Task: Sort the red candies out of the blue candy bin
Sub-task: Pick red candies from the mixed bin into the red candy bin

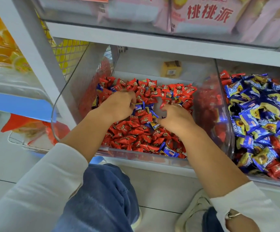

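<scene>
From the head camera, both hands are down in the clear middle bin (58, 104), the one heaped with red candies (132, 136). The left hand (119, 106) curls over the pile, its fingers pinching a blue candy (140, 107). The right hand (176, 118) is curled too, fingertips buried among the wrappers, and whether it grasps anything I cannot tell. A few more blue pieces lie scattered in the red, one against the front wall (169, 152). Just to the right, behind a clear divider, sits the blue candy bin (226, 131), piled with blue candies (261, 118) and red strays (278, 171) at its front corner. Pink packages (208, 15) fill the shelf above.
</scene>
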{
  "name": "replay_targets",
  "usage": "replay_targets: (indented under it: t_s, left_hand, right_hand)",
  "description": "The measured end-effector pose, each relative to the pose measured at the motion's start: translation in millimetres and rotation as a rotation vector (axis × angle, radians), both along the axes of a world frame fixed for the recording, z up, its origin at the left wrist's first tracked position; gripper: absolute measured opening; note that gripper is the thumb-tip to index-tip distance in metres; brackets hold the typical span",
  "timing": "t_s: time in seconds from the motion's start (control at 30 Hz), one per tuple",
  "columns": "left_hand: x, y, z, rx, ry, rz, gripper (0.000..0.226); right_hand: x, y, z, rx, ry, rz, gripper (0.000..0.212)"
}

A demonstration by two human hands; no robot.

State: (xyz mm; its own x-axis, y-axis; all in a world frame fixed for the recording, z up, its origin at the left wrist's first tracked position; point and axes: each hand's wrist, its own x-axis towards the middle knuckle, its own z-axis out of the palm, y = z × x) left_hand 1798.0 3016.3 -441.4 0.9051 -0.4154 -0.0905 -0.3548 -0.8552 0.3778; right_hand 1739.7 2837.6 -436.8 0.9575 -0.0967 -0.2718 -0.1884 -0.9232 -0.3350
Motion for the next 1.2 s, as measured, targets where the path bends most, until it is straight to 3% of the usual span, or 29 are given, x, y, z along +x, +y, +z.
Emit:
replay_targets:
  t_s: [0.17,0.23,0.43,0.6,0.73,0.9,1.03,1.2]
  left_hand:
    - [-6,-3,3,0.056,0.090,-0.108,0.062]
    - [-5,-7,2,0.130,0.073,-0.145,0.067]
    - [-2,-13,-3,0.196,0.037,-0.133,0.045]
    - [-1,-9,-3,0.171,-0.006,-0.082,0.031]
    - [2,-4,-1,0.100,-0.012,-0.074,0.027]
    - [5,4,4,-0.052,-0.003,0.086,0.026]
    - [7,5,9,-0.073,-0.084,0.145,0.047]
    - [3,-7,12,-0.036,-0.137,0.093,0.031]
  right_hand:
    - [0,2,1,0.030,0.000,-0.005,0.035]
    - [1,1,3,0.039,-0.012,-0.037,0.035]
    - [2,0,0,0.014,0.002,-0.030,0.026]
    - [7,4,9,0.242,-0.142,-0.201,0.026]
    - [4,4,15,0.368,-0.029,-0.207,0.023]
    - [-8,3,13,0.066,0.189,0.049,0.041]
    - [-3,2,7,-0.035,0.138,0.064,0.031]
    - [1,0,1,-0.104,0.092,-0.002,0.028]
